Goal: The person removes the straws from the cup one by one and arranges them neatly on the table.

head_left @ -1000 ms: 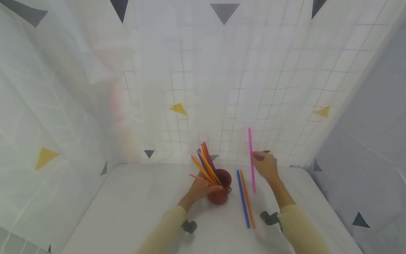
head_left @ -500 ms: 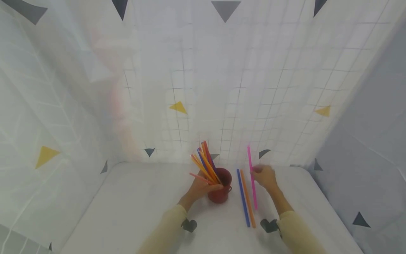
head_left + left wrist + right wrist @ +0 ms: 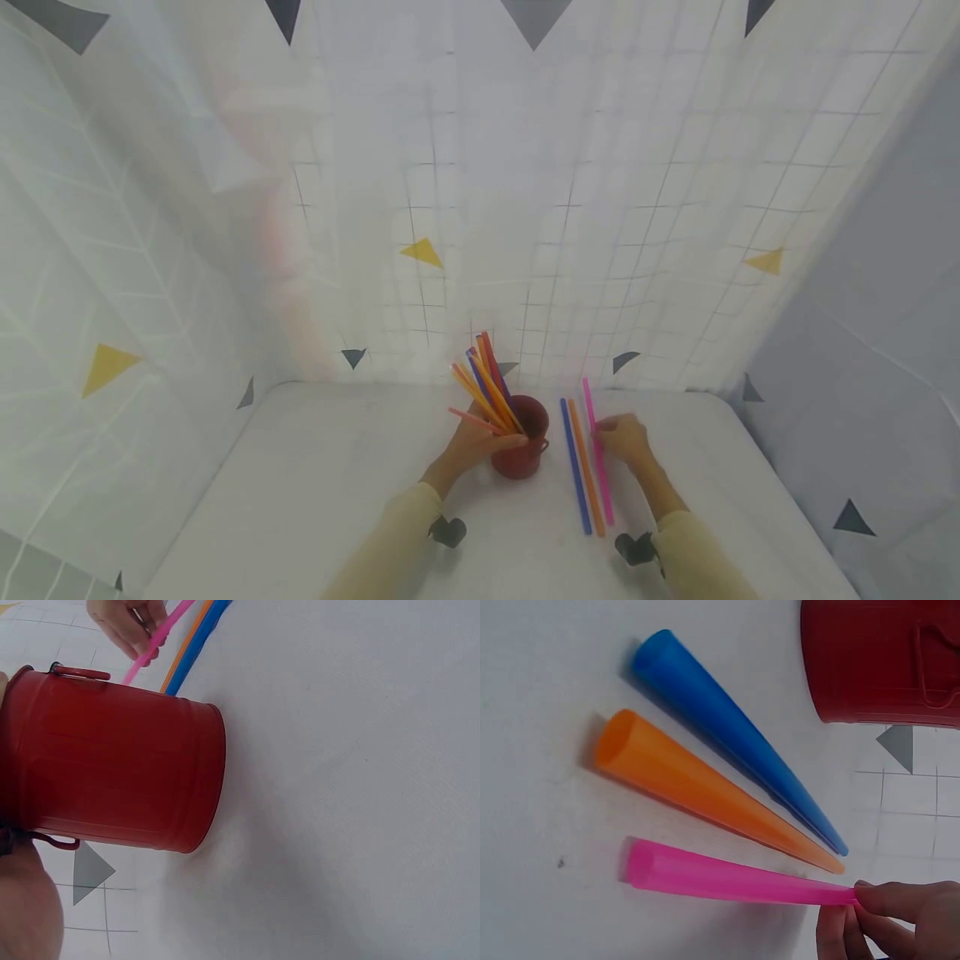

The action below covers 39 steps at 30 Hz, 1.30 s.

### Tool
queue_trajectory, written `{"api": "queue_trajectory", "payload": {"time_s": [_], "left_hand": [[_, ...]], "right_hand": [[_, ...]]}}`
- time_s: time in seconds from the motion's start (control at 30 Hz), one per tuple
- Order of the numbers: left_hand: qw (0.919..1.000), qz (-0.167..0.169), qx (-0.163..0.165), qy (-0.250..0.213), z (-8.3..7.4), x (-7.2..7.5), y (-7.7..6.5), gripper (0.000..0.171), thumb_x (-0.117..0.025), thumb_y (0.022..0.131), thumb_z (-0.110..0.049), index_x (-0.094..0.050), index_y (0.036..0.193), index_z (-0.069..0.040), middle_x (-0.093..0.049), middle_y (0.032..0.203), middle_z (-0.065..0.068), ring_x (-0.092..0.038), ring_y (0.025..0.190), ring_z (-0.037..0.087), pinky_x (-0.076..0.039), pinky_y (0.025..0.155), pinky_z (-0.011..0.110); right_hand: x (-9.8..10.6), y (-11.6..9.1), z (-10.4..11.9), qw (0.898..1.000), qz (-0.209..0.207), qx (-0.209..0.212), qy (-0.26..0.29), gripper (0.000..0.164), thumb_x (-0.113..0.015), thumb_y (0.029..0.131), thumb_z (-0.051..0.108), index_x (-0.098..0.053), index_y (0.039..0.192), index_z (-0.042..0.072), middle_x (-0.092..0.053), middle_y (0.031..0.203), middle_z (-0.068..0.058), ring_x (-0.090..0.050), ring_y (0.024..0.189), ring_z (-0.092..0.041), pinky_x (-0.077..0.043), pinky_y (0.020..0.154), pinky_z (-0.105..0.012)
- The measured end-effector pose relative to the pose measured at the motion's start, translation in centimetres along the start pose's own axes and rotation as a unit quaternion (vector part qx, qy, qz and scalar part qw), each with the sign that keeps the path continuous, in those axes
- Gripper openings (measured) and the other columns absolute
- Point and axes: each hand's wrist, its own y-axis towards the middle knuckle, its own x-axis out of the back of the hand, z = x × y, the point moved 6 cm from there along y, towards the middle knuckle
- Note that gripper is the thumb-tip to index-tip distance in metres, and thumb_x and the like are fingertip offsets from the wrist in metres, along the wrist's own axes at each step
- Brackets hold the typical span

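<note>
My left hand (image 3: 467, 443) grips a small red metal bucket (image 3: 514, 463) at its rim, with the thumb across the front. Several colourful straws (image 3: 489, 390), orange, blue and red, lean out of it toward the back left. On the right, my right hand (image 3: 624, 438) pinches a pink straw (image 3: 727, 874) between thumb and fingers near its middle. Its near end is close over the table. Left of it, an orange straw (image 3: 690, 787) and a blue straw (image 3: 727, 727) lie side by side, roughly parallel to it. The left wrist view shows the bucket's side and wire handles.
A white-covered table (image 3: 322, 500) spreads below the hands. White sheets with grid lines form the back wall (image 3: 495, 208) and both sides, marked with grey and yellow triangles.
My right hand has lowered the pink straw and brought it nearer to me, down beside the orange straw. My left hand and the bucket stay where they were.
</note>
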Motion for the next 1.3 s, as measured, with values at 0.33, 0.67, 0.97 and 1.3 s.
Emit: {"api": "queue_trajectory", "payload": {"time_s": [0.33, 0.67, 0.97, 1.3], "left_hand": [[1.0000, 0.000, 0.002, -0.004, -0.1, 0.2, -0.2, 0.077, -0.083, 0.077, -0.037, -0.035, 0.138, -0.031, -0.047, 0.130, -0.015, -0.048, 0.119, 0.005, -0.039, 0.105, 0.043], [0.9999, -0.001, 0.016, 0.000, -0.2, 0.1, -0.1, 0.076, -0.083, 0.077, -0.039, -0.036, 0.137, -0.033, -0.047, 0.131, -0.013, -0.048, 0.120, 0.006, -0.040, 0.105, 0.044], [1.0000, 0.002, 0.007, 0.001, -0.2, 0.1, -0.1, 0.077, -0.083, 0.078, -0.035, -0.036, 0.138, -0.029, -0.047, 0.132, -0.011, -0.047, 0.122, 0.008, -0.038, 0.107, 0.045], [0.9999, 0.003, 0.012, -0.006, -2.3, 0.3, -0.8, 0.075, -0.082, 0.080, -0.026, -0.037, 0.139, -0.021, -0.048, 0.134, -0.004, -0.048, 0.121, 0.009, -0.038, 0.107, 0.044]], "right_hand": [[-1.3, -0.1, -1.0, 0.999, 0.026, -0.023, -0.014, 0.033, -0.068, 0.088, 0.014, -0.065, 0.113, -0.008, -0.066, 0.108, -0.027, -0.060, 0.106, -0.043, -0.050, 0.089, -0.053], [-1.8, 0.1, -1.8, 0.999, 0.033, -0.034, -0.021, 0.034, -0.071, 0.087, 0.018, -0.067, 0.112, -0.005, -0.067, 0.106, -0.024, -0.062, 0.103, -0.039, -0.051, 0.087, -0.050], [-2.0, 0.3, -2.0, 0.999, 0.031, -0.029, -0.017, 0.034, -0.074, 0.085, 0.019, -0.068, 0.108, -0.005, -0.070, 0.094, -0.017, -0.066, 0.091, -0.032, -0.054, 0.080, -0.046], [-1.6, -0.5, -1.3, 0.999, 0.030, -0.016, -0.011, 0.031, -0.068, 0.088, 0.019, -0.069, 0.103, -0.008, -0.070, 0.084, -0.011, -0.066, 0.079, -0.023, -0.056, 0.074, -0.043]]}}
